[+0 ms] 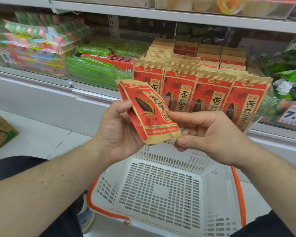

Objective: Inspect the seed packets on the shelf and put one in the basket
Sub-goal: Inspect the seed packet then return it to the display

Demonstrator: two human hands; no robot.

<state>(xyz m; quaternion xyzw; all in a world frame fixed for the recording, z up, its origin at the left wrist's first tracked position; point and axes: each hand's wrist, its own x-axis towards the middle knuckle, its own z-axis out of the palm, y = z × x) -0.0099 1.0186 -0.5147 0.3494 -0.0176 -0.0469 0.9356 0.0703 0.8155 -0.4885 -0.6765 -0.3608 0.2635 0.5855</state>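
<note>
A red and tan sunflower seed packet (pixel 149 110) is held front side up above the basket, tilted to the left. My left hand (pixel 120 132) grips its left edge, thumb on the front. My right hand (pixel 207 135) pinches its lower right corner between thumb and fingers. Rows of the same seed packets (pixel 212 82) stand upright in a clear plastic bin (pixel 256 115) on the shelf behind. A white slotted shopping basket (pixel 164 190) with orange handles sits on the floor below my hands, with nothing inside.
Green snack packs (pixel 96 65) and a red box (pixel 116 59) fill the bin to the left, pastel sweets (pixel 32 36) further left. A price tag (pixel 294 116) hangs at right. A cardboard box (pixel 0 132) stands on the floor at left. My knees flank the basket.
</note>
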